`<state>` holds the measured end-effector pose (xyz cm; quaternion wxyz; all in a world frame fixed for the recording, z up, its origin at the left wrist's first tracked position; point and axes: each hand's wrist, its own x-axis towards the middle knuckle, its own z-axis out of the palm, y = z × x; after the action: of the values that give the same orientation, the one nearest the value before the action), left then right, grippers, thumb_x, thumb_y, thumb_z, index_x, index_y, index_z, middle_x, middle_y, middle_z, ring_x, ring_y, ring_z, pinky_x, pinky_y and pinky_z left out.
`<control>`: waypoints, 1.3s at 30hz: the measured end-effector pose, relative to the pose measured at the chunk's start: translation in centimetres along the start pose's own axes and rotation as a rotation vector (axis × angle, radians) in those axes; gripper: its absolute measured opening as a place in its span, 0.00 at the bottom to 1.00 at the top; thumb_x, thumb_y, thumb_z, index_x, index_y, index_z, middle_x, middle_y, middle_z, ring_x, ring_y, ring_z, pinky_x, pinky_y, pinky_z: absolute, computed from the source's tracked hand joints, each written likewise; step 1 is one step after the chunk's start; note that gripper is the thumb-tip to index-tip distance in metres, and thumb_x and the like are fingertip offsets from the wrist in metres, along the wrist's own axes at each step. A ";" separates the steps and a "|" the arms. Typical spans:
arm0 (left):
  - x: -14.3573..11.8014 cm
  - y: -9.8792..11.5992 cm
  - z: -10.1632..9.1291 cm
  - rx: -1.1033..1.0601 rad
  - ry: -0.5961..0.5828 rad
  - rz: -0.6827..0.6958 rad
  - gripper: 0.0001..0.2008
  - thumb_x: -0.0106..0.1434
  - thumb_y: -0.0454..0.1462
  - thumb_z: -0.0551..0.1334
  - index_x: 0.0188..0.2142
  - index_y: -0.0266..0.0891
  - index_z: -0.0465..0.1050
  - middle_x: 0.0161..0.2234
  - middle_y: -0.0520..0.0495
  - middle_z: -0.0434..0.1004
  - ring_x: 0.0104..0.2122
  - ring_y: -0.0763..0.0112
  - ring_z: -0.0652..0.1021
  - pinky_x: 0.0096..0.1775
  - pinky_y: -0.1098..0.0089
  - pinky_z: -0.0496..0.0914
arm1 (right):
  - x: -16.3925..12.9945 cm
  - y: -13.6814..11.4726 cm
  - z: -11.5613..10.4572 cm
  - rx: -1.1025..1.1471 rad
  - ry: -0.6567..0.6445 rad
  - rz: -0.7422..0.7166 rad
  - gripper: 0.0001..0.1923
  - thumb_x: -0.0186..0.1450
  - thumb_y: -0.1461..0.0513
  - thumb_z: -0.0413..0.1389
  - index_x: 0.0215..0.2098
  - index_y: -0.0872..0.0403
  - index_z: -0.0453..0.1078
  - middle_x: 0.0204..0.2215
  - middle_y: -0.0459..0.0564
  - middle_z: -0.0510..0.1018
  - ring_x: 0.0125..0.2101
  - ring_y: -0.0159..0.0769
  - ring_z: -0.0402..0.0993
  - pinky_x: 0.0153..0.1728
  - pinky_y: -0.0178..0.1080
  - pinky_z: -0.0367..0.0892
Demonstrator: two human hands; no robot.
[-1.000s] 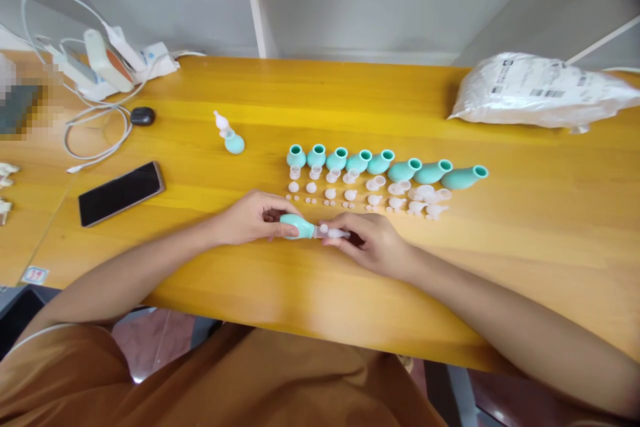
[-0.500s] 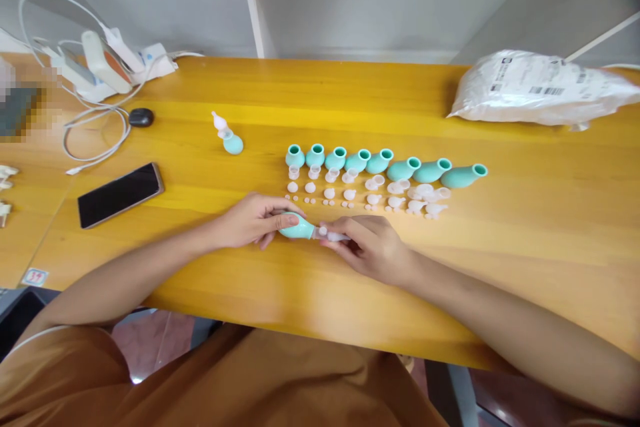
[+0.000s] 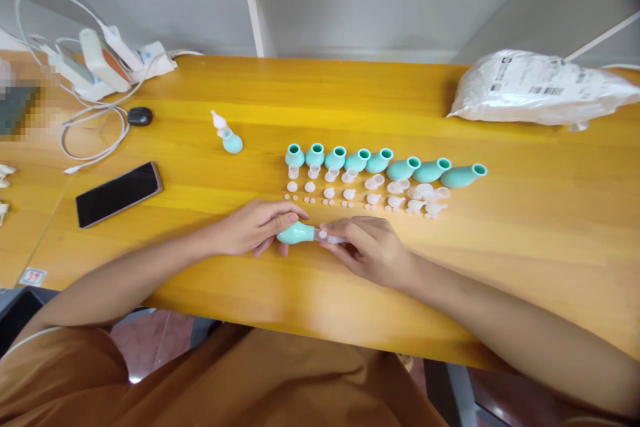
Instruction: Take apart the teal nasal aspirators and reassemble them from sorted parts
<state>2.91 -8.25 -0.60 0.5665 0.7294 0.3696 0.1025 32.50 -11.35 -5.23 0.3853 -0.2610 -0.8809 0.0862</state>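
Observation:
My left hand is closed around the teal rubber bulb of a nasal aspirator, thumb on top. My right hand pinches the aspirator's translucent nozzle, which meets the bulb's mouth; part of it is hidden by my fingers. Beyond my hands several teal bulbs stand in a row, mouths facing away. In front of them run rows of clear connectors, whitish tips and tiny round pieces. An assembled aspirator with a pinkish tip lies farther back on the left.
A phone lies on the wooden table at left, near a black mouse and a white cable. Chargers in a power strip stand behind. A stuffed plastic bag is at the back right.
The bulb in my left hand has tilted slightly and now lies more in line with the nozzle. My left fingers have shifted a little around it; my right hand keeps its pinch.

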 end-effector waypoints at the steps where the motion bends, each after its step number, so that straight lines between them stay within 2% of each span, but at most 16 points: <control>1: 0.0 0.0 0.0 0.007 -0.010 0.009 0.28 0.84 0.56 0.50 0.66 0.40 0.72 0.34 0.47 0.89 0.17 0.78 0.75 0.22 0.77 0.69 | 0.0 0.1 0.0 0.003 0.003 0.000 0.07 0.80 0.61 0.63 0.54 0.53 0.73 0.36 0.50 0.88 0.26 0.35 0.81 0.29 0.38 0.73; 4: 0.2 0.1 0.0 0.019 -0.036 0.037 0.26 0.85 0.54 0.50 0.66 0.40 0.71 0.37 0.46 0.89 0.19 0.77 0.76 0.24 0.76 0.69 | 0.4 0.4 -0.2 0.049 0.001 -0.002 0.07 0.81 0.61 0.62 0.55 0.52 0.73 0.37 0.51 0.88 0.28 0.36 0.83 0.30 0.37 0.74; 7: 0.5 0.0 -0.1 0.028 -0.052 0.090 0.23 0.83 0.52 0.55 0.64 0.40 0.72 0.42 0.44 0.88 0.24 0.75 0.79 0.27 0.74 0.72 | 0.7 0.8 -0.2 0.147 0.015 0.020 0.08 0.81 0.63 0.61 0.56 0.51 0.73 0.39 0.52 0.87 0.30 0.35 0.83 0.29 0.36 0.74; 10: 0.7 -0.5 0.2 0.120 -0.006 0.206 0.17 0.79 0.49 0.63 0.57 0.40 0.76 0.37 0.48 0.85 0.26 0.74 0.78 0.29 0.74 0.71 | 0.6 0.9 -0.1 0.210 0.033 0.096 0.13 0.80 0.64 0.60 0.61 0.49 0.71 0.38 0.49 0.85 0.27 0.33 0.79 0.28 0.36 0.74; 12: 0.6 -0.9 0.4 0.222 0.108 0.360 0.13 0.74 0.45 0.68 0.52 0.40 0.78 0.34 0.50 0.83 0.27 0.73 0.78 0.30 0.73 0.71 | 0.5 0.8 0.0 0.261 0.041 0.159 0.20 0.80 0.64 0.59 0.68 0.47 0.66 0.38 0.48 0.85 0.25 0.32 0.77 0.26 0.35 0.73; 14: 0.5 -1.3 0.2 0.262 0.263 0.546 0.14 0.72 0.42 0.69 0.54 0.41 0.77 0.40 0.46 0.86 0.34 0.67 0.83 0.37 0.69 0.76 | 0.5 0.7 0.1 0.308 0.038 0.206 0.24 0.80 0.65 0.57 0.71 0.47 0.62 0.38 0.46 0.84 0.25 0.31 0.76 0.25 0.33 0.72; 17: 0.6 -1.9 -1.2 0.284 0.528 0.735 0.16 0.75 0.40 0.67 0.59 0.45 0.74 0.53 0.38 0.85 0.50 0.58 0.86 0.52 0.58 0.80 | 0.7 0.8 0.2 0.312 0.007 0.230 0.16 0.79 0.67 0.56 0.63 0.48 0.69 0.35 0.45 0.82 0.26 0.31 0.78 0.26 0.33 0.72; 19: 1.1 -2.2 -2.8 0.414 0.729 0.766 0.15 0.76 0.40 0.66 0.60 0.47 0.74 0.57 0.38 0.82 0.56 0.56 0.83 0.58 0.53 0.78 | 0.8 0.9 0.1 0.283 -0.015 0.208 0.12 0.79 0.67 0.55 0.57 0.49 0.71 0.33 0.45 0.82 0.27 0.32 0.79 0.27 0.33 0.73; 22: 2.0 -2.8 -4.7 0.588 0.967 0.692 0.12 0.76 0.41 0.68 0.57 0.47 0.78 0.59 0.39 0.75 0.58 0.56 0.78 0.59 0.53 0.77 | 0.9 0.9 0.1 0.222 -0.049 0.142 0.11 0.78 0.68 0.55 0.54 0.50 0.73 0.35 0.47 0.84 0.28 0.32 0.79 0.29 0.35 0.73; 24: 2.5 -3.2 -5.4 0.639 1.062 0.638 0.12 0.76 0.44 0.69 0.56 0.46 0.80 0.55 0.41 0.71 0.55 0.57 0.77 0.57 0.55 0.77 | 1.0 0.9 0.1 0.199 -0.065 0.099 0.10 0.78 0.69 0.54 0.53 0.51 0.74 0.37 0.49 0.84 0.29 0.33 0.80 0.30 0.35 0.73; 26: 2.8 -3.4 -5.5 0.665 1.099 0.596 0.14 0.76 0.46 0.69 0.55 0.45 0.81 0.51 0.42 0.70 0.50 0.60 0.77 0.51 0.58 0.78 | 1.0 0.9 0.1 0.195 -0.073 0.074 0.10 0.78 0.69 0.54 0.52 0.51 0.74 0.37 0.49 0.85 0.30 0.33 0.80 0.31 0.35 0.73; 29: 2.7 -3.5 -5.2 0.663 1.030 0.574 0.15 0.77 0.48 0.66 0.55 0.43 0.79 0.45 0.44 0.73 0.41 0.64 0.76 0.45 0.62 0.77 | 1.0 0.9 0.1 0.192 -0.087 0.067 0.10 0.78 0.68 0.54 0.52 0.51 0.74 0.36 0.49 0.85 0.30 0.34 0.81 0.31 0.35 0.73; 33: 2.4 -3.3 -4.9 0.653 0.923 0.467 0.13 0.79 0.46 0.62 0.52 0.41 0.77 0.42 0.45 0.77 0.37 0.66 0.77 0.45 0.62 0.76 | 1.1 0.9 0.1 0.190 -0.099 0.069 0.10 0.78 0.68 0.53 0.51 0.51 0.75 0.36 0.49 0.86 0.30 0.34 0.81 0.31 0.35 0.73; 36: 2.4 -3.1 -4.9 0.674 0.940 0.364 0.12 0.78 0.45 0.62 0.50 0.40 0.77 0.44 0.43 0.79 0.37 0.66 0.77 0.43 0.63 0.76 | 1.1 0.8 0.0 0.181 -0.102 0.059 0.10 0.78 0.68 0.54 0.51 0.52 0.75 0.37 0.49 0.86 0.30 0.34 0.81 0.31 0.36 0.73; 39: 2.5 -2.9 -4.9 0.687 0.948 0.319 0.11 0.78 0.42 0.61 0.54 0.41 0.77 0.50 0.41 0.80 0.40 0.64 0.79 0.44 0.63 0.76 | 1.1 0.8 0.0 0.175 -0.108 0.051 0.09 0.78 0.68 0.54 0.51 0.52 0.74 0.37 0.49 0.86 0.29 0.33 0.80 0.30 0.36 0.72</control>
<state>0.66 -2.71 -2.27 0.0498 0.7919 0.4796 0.3747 32.20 -10.08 -4.85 0.3563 -0.2435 -0.8826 0.1865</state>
